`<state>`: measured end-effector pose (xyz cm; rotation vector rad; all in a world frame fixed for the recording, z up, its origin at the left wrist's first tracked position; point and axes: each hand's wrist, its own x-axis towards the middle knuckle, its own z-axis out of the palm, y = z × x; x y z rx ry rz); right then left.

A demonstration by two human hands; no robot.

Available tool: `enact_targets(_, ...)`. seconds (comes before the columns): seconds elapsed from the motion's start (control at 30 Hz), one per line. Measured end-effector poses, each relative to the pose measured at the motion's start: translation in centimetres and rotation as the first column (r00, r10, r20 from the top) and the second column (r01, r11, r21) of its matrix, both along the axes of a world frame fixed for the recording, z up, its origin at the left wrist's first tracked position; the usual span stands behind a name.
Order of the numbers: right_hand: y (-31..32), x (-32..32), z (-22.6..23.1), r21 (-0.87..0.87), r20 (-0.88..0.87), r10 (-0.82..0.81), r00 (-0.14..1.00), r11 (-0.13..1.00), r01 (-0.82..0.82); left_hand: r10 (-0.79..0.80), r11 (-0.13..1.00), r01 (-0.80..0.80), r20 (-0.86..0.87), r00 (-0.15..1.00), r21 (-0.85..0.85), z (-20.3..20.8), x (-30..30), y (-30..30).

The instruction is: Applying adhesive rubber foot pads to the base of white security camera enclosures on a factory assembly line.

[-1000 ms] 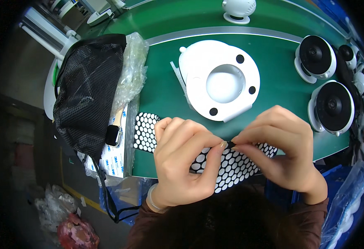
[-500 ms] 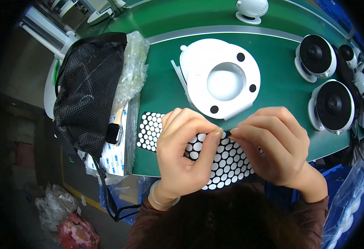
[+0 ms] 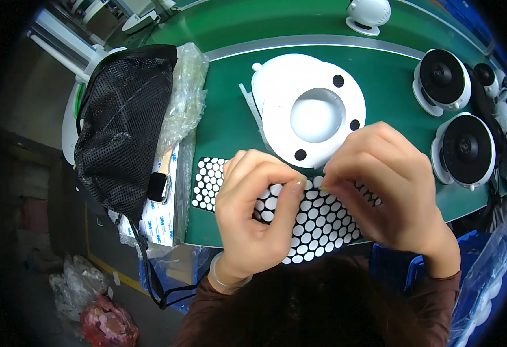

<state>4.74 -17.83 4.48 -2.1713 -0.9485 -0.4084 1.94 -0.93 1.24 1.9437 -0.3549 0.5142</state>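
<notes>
A black sheet of round white-faced pads [image 3: 320,225] hangs over the table's near edge below my hands. My left hand [image 3: 250,217] is closed, thumb and forefinger pinching the sheet's upper edge. Beside it, my right hand [image 3: 389,191] is closed too, its fingertips together at the same edge; whatever they hold is hidden. More white dots on black [image 3: 207,182] show left of my left hand; I cannot tell if they belong to the same sheet. Just beyond my hands lies a white rounded housing [image 3: 276,87] with a round recess and several black round pads on it.
On the left are a black mesh bag [image 3: 123,127], clear plastic wrap [image 3: 187,98] and a smartwatch [image 3: 158,186]. Two white devices with black round fronts [image 3: 443,81] [image 3: 467,147] stand at right. A white round device [image 3: 369,14] is at the back. Blue bins [image 3: 389,263] sit below the table edge.
My right hand has lifted slightly and turned, its fingers moving up over the housing's near edge. The left hand keeps its pinch on the sheet.
</notes>
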Motion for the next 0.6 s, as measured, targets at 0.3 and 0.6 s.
enact_targets(0.3, 2.9, 3.9, 1.0, 0.135, 0.205, -0.098, 0.974, 0.988, 0.071, 0.001, 0.999, -0.001, 0.013, 1.000, -0.042, 0.0, 1.2, -0.3)
enact_targets(0.6, 3.2, 4.0, 1.0, 0.041, 0.294, -0.125, 0.948, 0.992, 0.118, 0.004, 1.000, -0.005, -0.009, 1.000, -0.013, -0.2, 1.3, -0.2)
